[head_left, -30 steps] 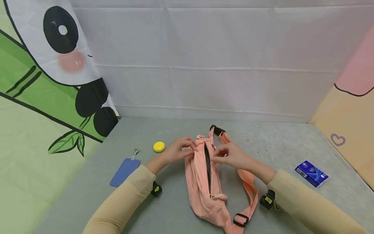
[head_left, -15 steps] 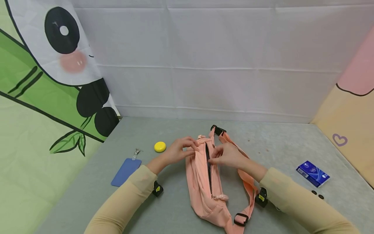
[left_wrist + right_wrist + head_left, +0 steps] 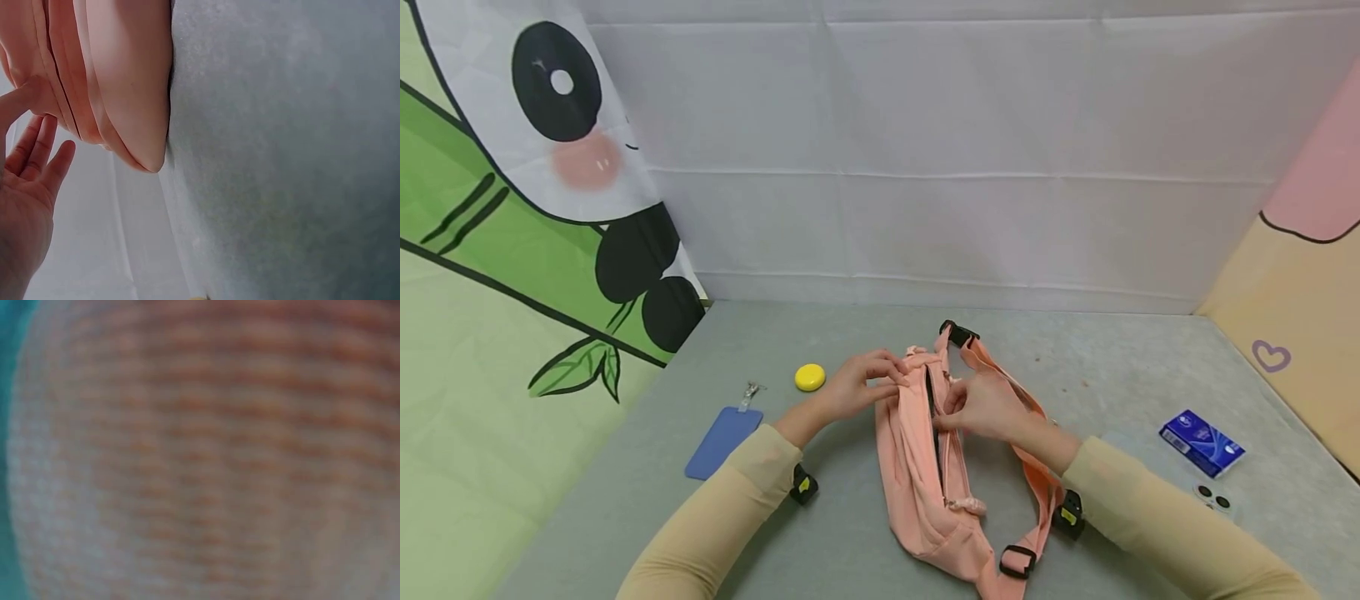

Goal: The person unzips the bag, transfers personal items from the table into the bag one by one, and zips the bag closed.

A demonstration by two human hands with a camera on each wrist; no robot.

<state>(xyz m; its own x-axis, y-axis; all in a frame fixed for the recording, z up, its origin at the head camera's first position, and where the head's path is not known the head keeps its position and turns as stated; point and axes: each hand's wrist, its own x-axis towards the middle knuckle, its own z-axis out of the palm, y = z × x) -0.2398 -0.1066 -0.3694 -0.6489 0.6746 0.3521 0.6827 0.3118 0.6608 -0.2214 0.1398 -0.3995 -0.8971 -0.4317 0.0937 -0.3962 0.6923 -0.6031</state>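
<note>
A pink waist bag (image 3: 917, 500) lies lengthwise on the grey table, its zipped slit partly open on a dark lining. My left hand (image 3: 856, 385) holds the bag's upper left side; in the left wrist view, the thumb presses the pink fabric while other fingers reach beneath it. On the other side, my right hand (image 3: 988, 407) has curled fingers on the slit's right edge, thumb and fingertips pinching the fabric at the opening. The zipper pull (image 3: 966, 505) is at the slit's near end. Blurred orange webbing fills the right wrist view.
A yellow round case (image 3: 810, 377) and a blue card holder (image 3: 724, 442) with a metal clip lie on the left. At right are a blue tissue pack (image 3: 1202, 443) and a pale item with two dark discs (image 3: 1213, 497), partly behind the sleeve. The bag's strap (image 3: 1037, 475) loops rightward.
My right hand has moved slightly left and down, bringing its fingertips to the slit. The right forearm shifted left, uncovering the two dark discs. My left hand has stayed in place.
</note>
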